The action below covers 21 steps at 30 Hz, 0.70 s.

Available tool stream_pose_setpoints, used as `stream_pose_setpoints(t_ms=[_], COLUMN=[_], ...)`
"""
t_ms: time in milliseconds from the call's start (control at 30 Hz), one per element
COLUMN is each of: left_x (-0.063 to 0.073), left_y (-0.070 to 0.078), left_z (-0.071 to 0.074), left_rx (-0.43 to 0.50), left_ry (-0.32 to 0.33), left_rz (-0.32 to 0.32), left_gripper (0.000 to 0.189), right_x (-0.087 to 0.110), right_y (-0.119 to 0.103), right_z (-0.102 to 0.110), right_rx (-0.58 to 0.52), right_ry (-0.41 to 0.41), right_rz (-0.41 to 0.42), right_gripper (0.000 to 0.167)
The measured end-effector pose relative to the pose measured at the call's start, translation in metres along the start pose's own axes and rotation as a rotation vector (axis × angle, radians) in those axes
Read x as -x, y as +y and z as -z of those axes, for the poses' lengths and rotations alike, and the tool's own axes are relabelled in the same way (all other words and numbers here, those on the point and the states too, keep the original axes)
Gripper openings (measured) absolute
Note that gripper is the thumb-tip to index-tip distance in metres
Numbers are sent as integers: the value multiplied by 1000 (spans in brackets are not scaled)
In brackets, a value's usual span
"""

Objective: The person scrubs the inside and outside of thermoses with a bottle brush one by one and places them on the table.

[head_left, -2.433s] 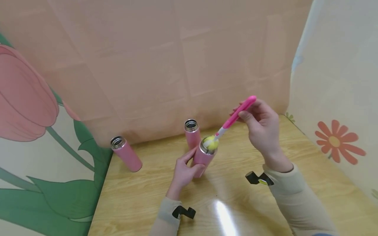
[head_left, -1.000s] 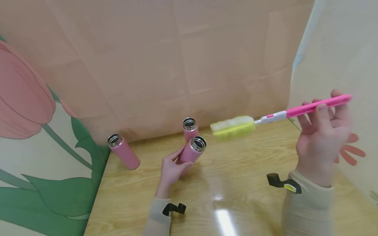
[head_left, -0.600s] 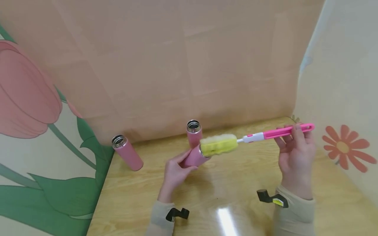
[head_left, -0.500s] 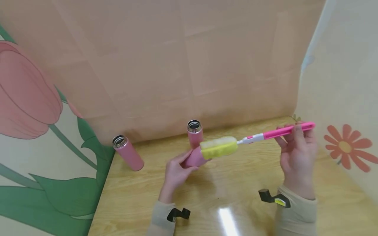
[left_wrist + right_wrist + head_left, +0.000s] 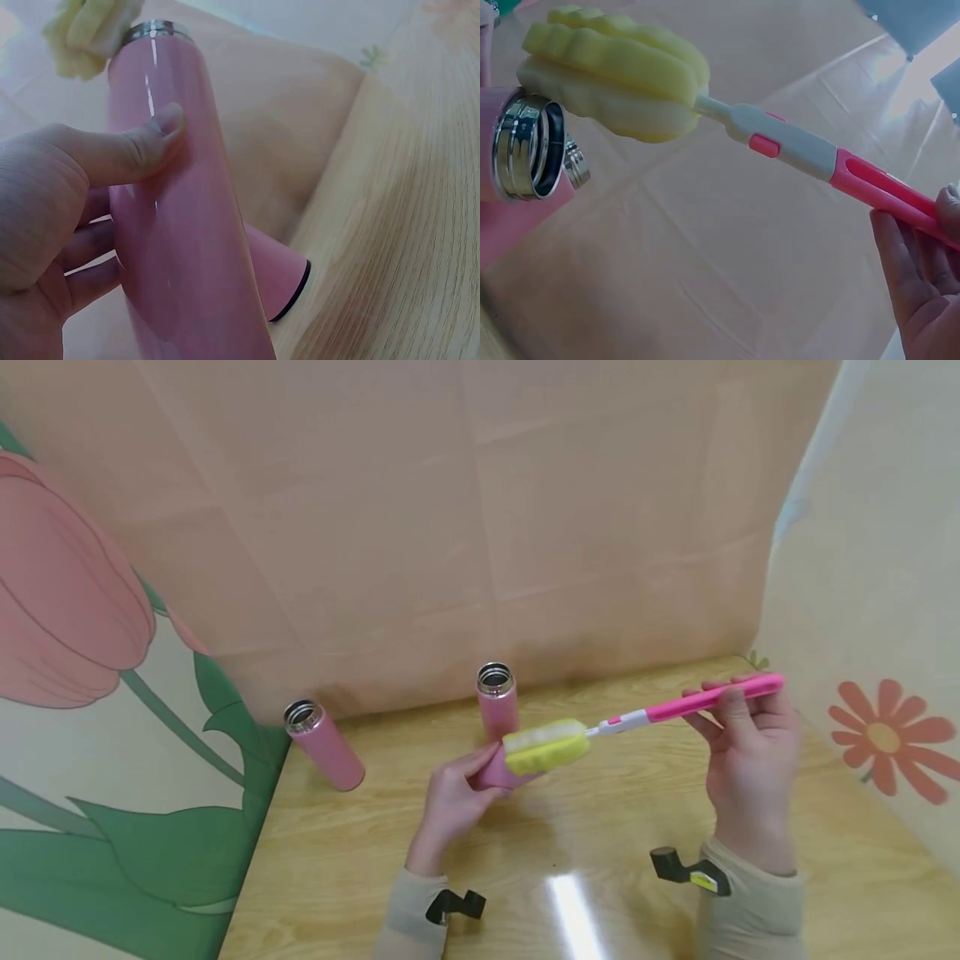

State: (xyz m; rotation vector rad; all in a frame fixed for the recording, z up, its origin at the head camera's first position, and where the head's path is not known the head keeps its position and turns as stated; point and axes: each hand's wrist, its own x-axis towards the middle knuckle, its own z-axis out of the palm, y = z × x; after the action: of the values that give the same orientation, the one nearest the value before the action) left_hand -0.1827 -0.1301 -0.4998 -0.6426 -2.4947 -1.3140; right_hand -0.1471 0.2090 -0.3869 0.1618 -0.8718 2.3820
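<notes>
Pink cylindrical metal-rimmed bottle (image 5: 180,225) — in curled grip of left hand (image 5: 453,797), above wood-grain table (image 5: 615,843), tilted, apparently for access. Pink-and-white plastic brush (image 5: 636,719), yellow-and-white sponge head (image 5: 619,86) beside bottle mouth — handle finger-pinched by right hand (image 5: 752,760).

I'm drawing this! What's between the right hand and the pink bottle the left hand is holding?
The brush lies there: pink handle, white neck, then yellow-and-white sponge nearest the bottle. The head view shows it.

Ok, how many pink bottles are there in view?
3: one bottle in the left hand, a second bottle on the table just behind it, and a third bottle near the table's left edge. No others seem hidden.
</notes>
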Motion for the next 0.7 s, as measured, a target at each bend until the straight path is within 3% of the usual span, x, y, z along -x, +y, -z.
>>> stream_pose_setpoints(t_ms=[333, 700], left_x=[2, 2], left_y=[4, 8], left_z=[-1, -1], left_rx=[9, 50], left_ry=[-17, -24], left_rz=[28, 30], left_gripper=[71, 72], right_x=[1, -1], right_y=[6, 10], right_z=[-1, -1], right_rx=[15, 60], right_ry=[72, 60], right_rz=[41, 126], right_gripper=[30, 30])
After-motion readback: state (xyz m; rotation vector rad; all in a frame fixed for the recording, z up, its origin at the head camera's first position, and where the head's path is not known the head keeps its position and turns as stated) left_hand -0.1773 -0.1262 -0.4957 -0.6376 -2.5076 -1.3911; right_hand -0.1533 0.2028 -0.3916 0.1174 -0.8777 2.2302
